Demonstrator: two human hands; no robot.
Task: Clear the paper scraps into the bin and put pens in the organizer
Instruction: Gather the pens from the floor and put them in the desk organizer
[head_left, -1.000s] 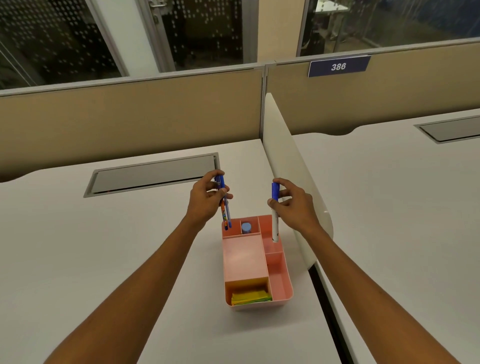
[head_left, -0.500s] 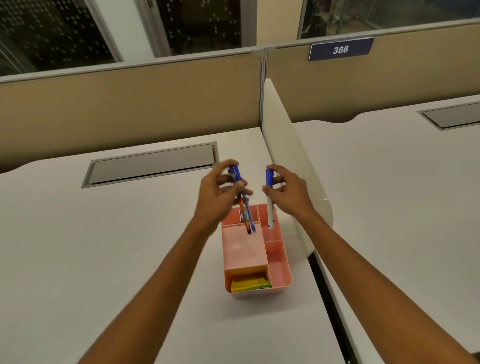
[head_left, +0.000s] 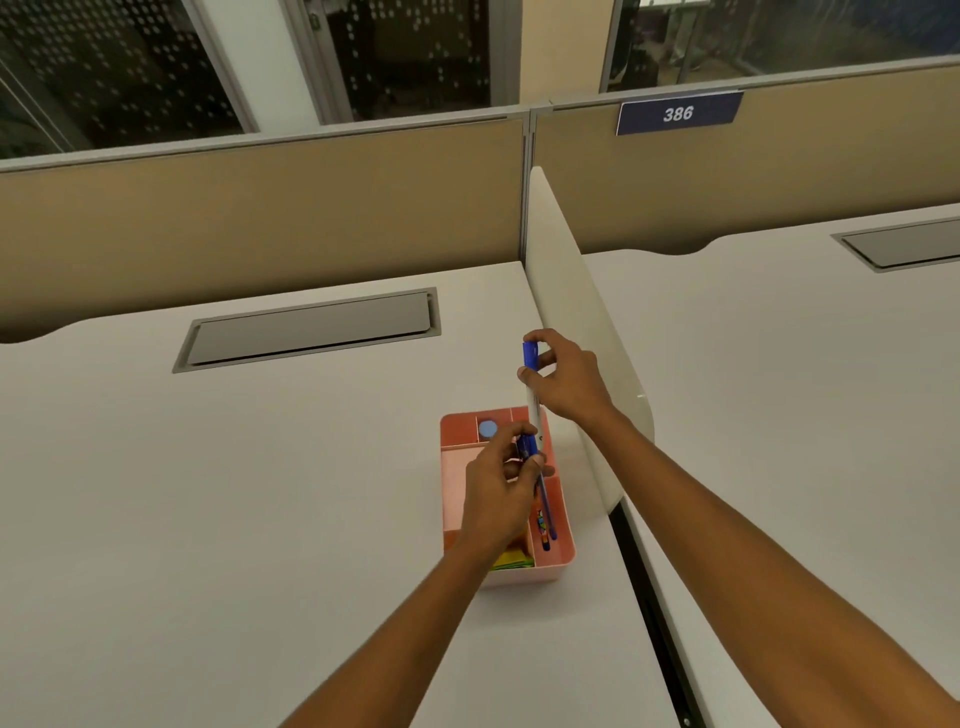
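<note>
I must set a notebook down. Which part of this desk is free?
Desk is bare left of the pink organizer, up to the grey cable hatch. Crowded: over the organizer, left hand and right hand hold pens.

Blue plate (head_left: 679, 113) on rear partition (head_left: 779, 171) reads "386"; no other legible txt.

The left hand (head_left: 501, 486) has come back toward the near edge of the counter (head_left: 208, 493) — a second ago it was up by the far-left compartments of the pink organizer (head_left: 563, 558). Its bundle of pens (head_left: 543, 512) now dips point-down into the long right-hand compartment. The right hand (head_left: 566, 382) has risen a little, and its white pen with the blue cap (head_left: 531, 395) now leans — earlier it stood upright.
</note>
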